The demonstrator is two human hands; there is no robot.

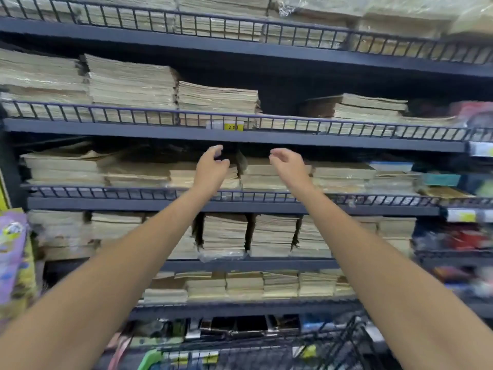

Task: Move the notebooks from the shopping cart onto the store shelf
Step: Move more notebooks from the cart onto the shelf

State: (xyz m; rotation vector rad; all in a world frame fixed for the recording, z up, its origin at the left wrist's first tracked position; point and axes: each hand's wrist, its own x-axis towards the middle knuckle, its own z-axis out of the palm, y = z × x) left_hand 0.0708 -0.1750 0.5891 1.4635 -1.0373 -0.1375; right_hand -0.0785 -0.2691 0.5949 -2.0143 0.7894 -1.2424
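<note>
Both my arms reach forward toward the dark metal store shelf. My left hand and my right hand hover in front of the third shelf level, fingers loosely curled, holding nothing. Between and behind them lie stacks of beige notebooks behind the wire rail. Another stack of notebooks sits on the level above, with a gap to its right. The black wire shopping cart shows at the bottom edge; its contents are blurred.
Shelf levels above and below are packed with beige notebook stacks. A yellow price tag hangs on the rail above my hands. Colourful packages stand at the left edge, other coloured goods at the right.
</note>
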